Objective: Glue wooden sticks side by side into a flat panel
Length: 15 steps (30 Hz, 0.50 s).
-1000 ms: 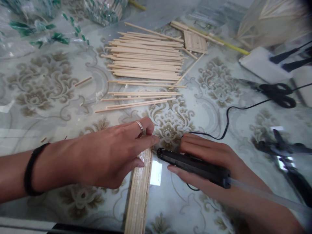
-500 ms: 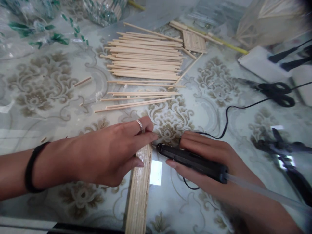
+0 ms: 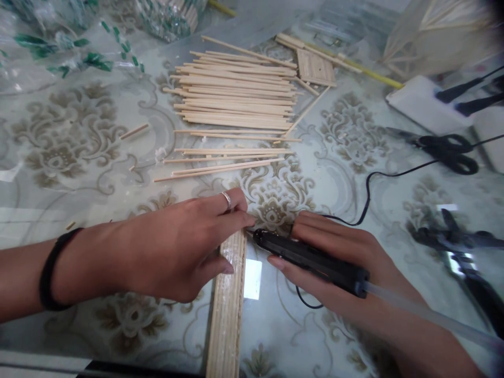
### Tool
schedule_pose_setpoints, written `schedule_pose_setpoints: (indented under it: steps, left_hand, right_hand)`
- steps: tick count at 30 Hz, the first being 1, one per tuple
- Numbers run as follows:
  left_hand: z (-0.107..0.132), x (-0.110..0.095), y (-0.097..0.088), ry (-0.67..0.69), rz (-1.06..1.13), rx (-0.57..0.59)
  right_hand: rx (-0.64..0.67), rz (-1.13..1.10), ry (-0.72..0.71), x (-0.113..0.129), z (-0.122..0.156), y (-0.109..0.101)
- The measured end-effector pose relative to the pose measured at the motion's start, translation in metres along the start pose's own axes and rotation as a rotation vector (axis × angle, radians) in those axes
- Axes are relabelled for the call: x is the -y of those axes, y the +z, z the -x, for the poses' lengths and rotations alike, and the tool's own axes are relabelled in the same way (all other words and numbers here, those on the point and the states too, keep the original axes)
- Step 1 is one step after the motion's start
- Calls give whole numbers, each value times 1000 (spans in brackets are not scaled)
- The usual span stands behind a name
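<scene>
A narrow panel of wooden sticks [image 3: 228, 315] glued side by side runs from the near table edge up under my left hand [image 3: 177, 247]. My left hand is closed on its far end, thumb on the panel's face and fingertips bent over the tip, which they hide. My right hand [image 3: 334, 247] is wrapped around a black hot glue gun [image 3: 311, 260]. A clear glue stick [image 3: 417, 307] sticks out of its back. The gun's nozzle is at the panel's right edge, close by my left fingertips; whether it touches cannot be made out.
Loose wooden sticks [image 3: 236, 94] lie in a pile beyond my hands, several more nearer. A small stick panel [image 3: 315, 67] lies behind. To the right are scissors [image 3: 444, 147], black pliers [image 3: 464, 257] and the gun's cord [image 3: 368, 189]. Plastic bags [image 3: 71, 52] are at the back left.
Both hands, the panel and the glue gun hold nearly the same places. The whole view has shifted very slightly.
</scene>
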<state>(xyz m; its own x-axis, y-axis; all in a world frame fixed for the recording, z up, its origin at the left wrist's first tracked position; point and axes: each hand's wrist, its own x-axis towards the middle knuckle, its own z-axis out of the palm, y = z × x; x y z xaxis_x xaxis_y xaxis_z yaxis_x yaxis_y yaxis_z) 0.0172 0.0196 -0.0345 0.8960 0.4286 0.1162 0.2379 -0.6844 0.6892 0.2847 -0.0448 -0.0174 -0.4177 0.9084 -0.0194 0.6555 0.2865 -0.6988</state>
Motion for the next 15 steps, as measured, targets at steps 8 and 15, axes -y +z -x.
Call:
schedule_pose_setpoints:
  steps: [8, 15]
  left_hand:
    - [0, 1, -1, -16, 4, -6]
    - [-4, -2, -3, -49, 9, 19]
  right_hand:
    - [-5, 21, -26, 3, -2, 1]
    - [-54, 45, -56, 0, -1, 4]
